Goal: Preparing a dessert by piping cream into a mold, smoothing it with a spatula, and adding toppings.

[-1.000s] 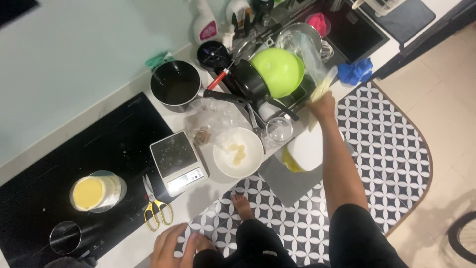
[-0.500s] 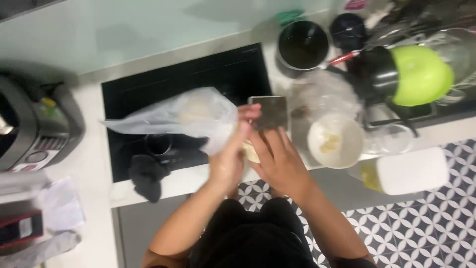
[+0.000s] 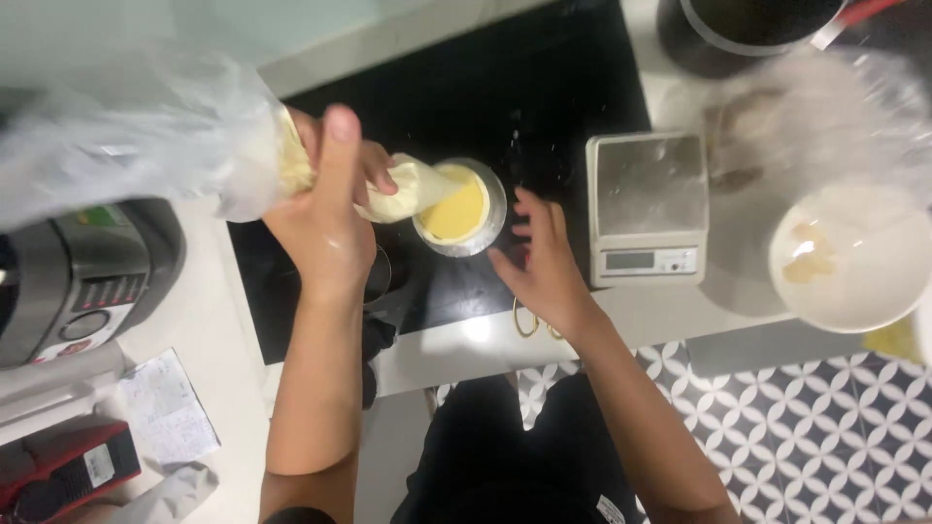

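My left hand [image 3: 325,209] grips a clear plastic piping bag [image 3: 194,146] filled with pale yellow cream, its narrow end pointing into a small clear cup [image 3: 459,209] of yellow cream on the black cooktop [image 3: 515,97]. My right hand [image 3: 544,262] rests beside that cup with fingers spread, touching or nearly touching its right side. Yellow-handled scissors [image 3: 529,322] peek out from under my right wrist.
A small silver kitchen scale [image 3: 649,209] stands right of the cup. A white bowl [image 3: 852,257] with a bit of batter sits at the far right, a dark pot [image 3: 748,29] behind it. A grey appliance [image 3: 83,277], papers and a red box lie at the left.
The view has swung left and closer. The bag, earlier held by both hands, is now in my left hand alone, and my right hand has moved to the cup.
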